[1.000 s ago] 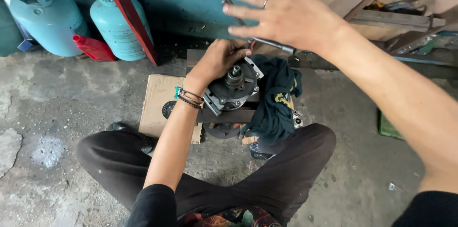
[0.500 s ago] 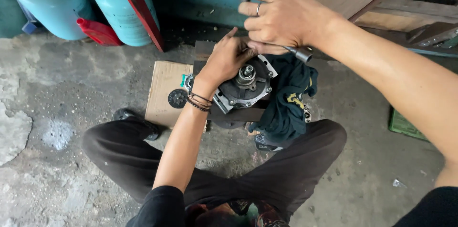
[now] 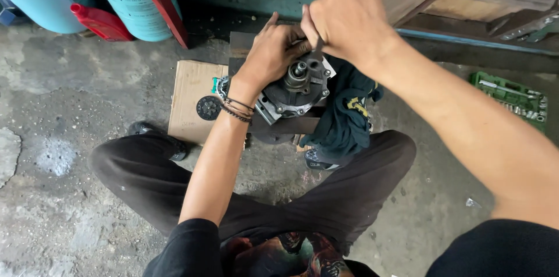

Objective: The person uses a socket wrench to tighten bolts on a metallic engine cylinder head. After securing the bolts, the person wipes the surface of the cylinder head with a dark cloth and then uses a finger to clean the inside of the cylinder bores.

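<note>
A flat brown cardboard box lies on the concrete floor, bearing a round black label. At the far right sits an open green plastic tool case.

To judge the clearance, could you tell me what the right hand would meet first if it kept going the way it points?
Probably the left hand, just beyond the right hand above the metal pump housing; depth is unclear.

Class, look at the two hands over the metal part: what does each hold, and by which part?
The left hand grips the round metal pump by its far edge. The right hand pinches a thin tool at its upper end.
</note>
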